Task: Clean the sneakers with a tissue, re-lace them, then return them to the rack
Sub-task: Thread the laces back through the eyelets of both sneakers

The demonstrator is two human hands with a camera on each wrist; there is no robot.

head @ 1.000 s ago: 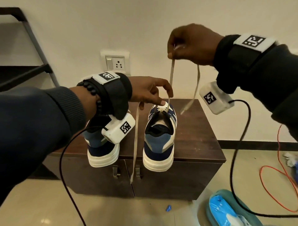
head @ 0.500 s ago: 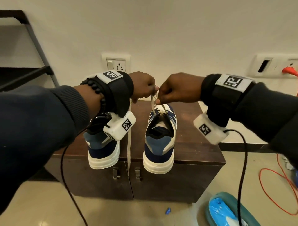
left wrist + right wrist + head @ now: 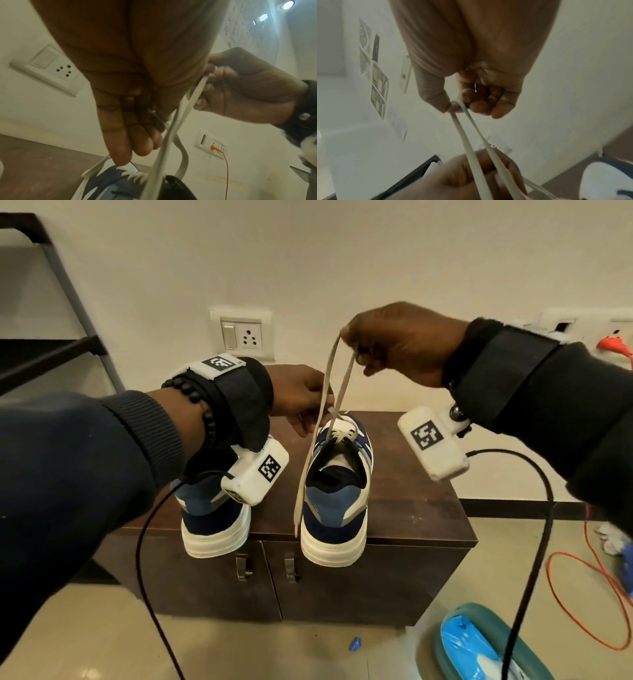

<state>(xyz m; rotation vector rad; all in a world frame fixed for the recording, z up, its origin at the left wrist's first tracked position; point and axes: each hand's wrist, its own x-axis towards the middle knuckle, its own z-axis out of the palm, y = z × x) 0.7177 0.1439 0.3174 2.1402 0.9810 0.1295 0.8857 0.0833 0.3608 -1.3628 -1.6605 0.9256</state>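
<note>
Two blue, navy and white sneakers stand heels toward me on a dark brown cabinet. The left sneaker is partly hidden behind my left wrist camera. A cream flat lace rises from the eyelets of the right sneaker. My right hand pinches a doubled loop of that lace above the shoe, seen close in the right wrist view. My left hand sits just over the tongue, its curled fingers pinching the lace there. One free lace end dangles past the heel.
A dark shoe rack stands at the left wall. A wall socket is behind the cabinet. On the floor lie a teal basin holding a blue packet, an orange cable, crumpled tissue and a blue scrap.
My right hand dropped from high up to the shoe's tongue beside the left hand, then rose up and right again, drawing a loop of lace. The left hand stayed by the tongue.
</note>
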